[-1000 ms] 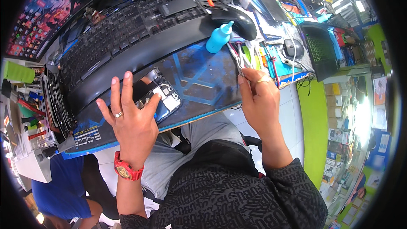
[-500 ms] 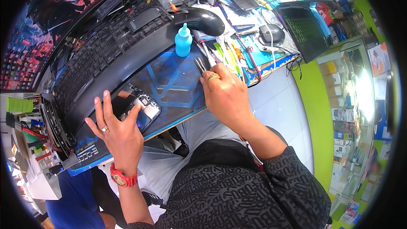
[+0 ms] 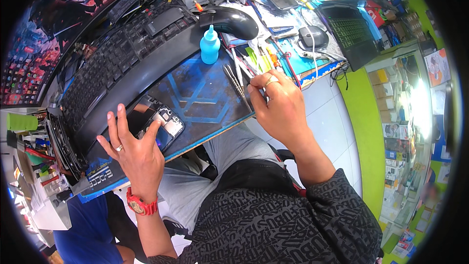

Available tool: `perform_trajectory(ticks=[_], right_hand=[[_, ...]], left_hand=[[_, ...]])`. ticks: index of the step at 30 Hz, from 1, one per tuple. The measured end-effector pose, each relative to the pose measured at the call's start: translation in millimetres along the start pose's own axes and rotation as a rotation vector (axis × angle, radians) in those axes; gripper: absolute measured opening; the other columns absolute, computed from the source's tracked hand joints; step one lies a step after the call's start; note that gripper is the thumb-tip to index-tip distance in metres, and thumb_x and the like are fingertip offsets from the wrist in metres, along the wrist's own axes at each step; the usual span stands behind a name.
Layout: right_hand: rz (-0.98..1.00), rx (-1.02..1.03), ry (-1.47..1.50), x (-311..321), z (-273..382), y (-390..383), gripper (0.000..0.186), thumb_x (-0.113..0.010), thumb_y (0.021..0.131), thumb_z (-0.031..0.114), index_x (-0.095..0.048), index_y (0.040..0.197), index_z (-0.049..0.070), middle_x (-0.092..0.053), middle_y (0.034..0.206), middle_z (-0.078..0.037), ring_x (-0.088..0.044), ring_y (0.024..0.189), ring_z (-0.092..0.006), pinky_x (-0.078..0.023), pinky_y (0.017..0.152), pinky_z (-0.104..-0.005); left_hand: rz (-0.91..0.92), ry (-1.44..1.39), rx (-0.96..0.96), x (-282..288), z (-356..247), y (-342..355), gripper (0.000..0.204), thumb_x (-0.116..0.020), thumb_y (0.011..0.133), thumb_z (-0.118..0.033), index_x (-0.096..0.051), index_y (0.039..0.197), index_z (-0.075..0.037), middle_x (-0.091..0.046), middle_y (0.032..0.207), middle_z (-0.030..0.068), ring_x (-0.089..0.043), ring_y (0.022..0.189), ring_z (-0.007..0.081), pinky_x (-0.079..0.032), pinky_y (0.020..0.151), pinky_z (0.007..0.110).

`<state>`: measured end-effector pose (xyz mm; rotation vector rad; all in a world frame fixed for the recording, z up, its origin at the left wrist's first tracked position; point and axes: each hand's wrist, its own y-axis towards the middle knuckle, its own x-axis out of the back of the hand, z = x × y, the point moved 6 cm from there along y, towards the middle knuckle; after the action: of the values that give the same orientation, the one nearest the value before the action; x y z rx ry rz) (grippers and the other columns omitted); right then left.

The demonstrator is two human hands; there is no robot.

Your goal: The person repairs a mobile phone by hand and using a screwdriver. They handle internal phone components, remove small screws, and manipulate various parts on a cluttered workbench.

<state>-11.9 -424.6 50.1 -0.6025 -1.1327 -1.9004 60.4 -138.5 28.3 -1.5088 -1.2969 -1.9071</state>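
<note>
L hand rests fingers spread on the blue work mat, thumb and fingertips bracing the opened phone w/ its back off, prob. to keep it from sliding on the mat; the hand is open and flat, pressing, not gripping. The phone lies at the mat's near-left corner, just below the black keyboard, close to the bench edge. R hand sits at the mat's right edge, fingers curled and pinched by the tweezers lying there; tips look in contact w/ a thin tool, but can't tell if it's lifted or just touched. The tool row by the blue dropper bottle and black mouse sits just beyond the mat, within easy reach of the R hand. Vs half a sec ago: R hand is lower and nearer the bench edge, more closed; L hand has the same spread pose on the phone, barely shifted; the view is tilted a bit, so the keyboard and bottle sit differently in frame.
</note>
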Motion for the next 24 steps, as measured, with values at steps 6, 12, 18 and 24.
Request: perform_trajectory(ticks=[6,12,18,24], right_hand=[[-0.03,-0.06,-0.044,5.5,-13.0,10.7,0.006,-0.074,0.088,0.001,-0.07,0.092,0.004,-0.068,0.088,-0.016,-0.069,0.082,-0.0394,-0.055,0.073,-0.0484],[0.033,-0.052,-0.012,5.3,-10.4,0.7,0.009,-0.075,0.086,0.001,-0.07,0.094,0.004,-0.07,0.091,-0.016,-0.07,0.087,-0.0399,-0.056,0.077,-0.0469],[-0.043,-0.029,-0.162,10.4,-16.8,3.1,0.012,-0.075,0.085,0.002,-0.072,0.096,0.004,-0.072,0.097,-0.018,-0.07,0.091,-0.0416,-0.057,0.081,-0.0504],[0.084,-0.033,-0.365,0.3,-26.3,0.6,0.013,-0.074,0.085,0.004,-0.072,0.098,0.002,-0.074,0.102,-0.019,-0.07,0.094,-0.0425,-0.057,0.085,-0.0511]], left_hand=[[0.0,0.003,0.004,-0.7,1.2,-0.4,0.041,-0.068,0.088,0.001,-0.084,0.112,-0.029,-0.037,0.173,0.0138,-0.027,0.164,0.0377,-0.008,0.131,0.066],[0.007,0.003,0.01,-1.3,1.2,-0.9,0.041,-0.069,0.089,0.0,-0.084,0.113,-0.029,-0.036,0.173,0.0133,-0.027,0.163,0.0376,-0.008,0.131,0.066],[-0.007,0.012,0.01,-1.4,1.9,-1.1,0.037,-0.071,0.089,-0.004,-0.084,0.111,-0.031,-0.038,0.173,0.0117,-0.028,0.163,0.0359,-0.007,0.131,0.065],[-0.005,-0.012,0.016,-2.5,0.4,0.3,0.041,-0.067,0.089,0.002,-0.084,0.112,-0.028,-0.039,0.172,0.0139,-0.028,0.163,0.0381,-0.009,0.13,0.067]])
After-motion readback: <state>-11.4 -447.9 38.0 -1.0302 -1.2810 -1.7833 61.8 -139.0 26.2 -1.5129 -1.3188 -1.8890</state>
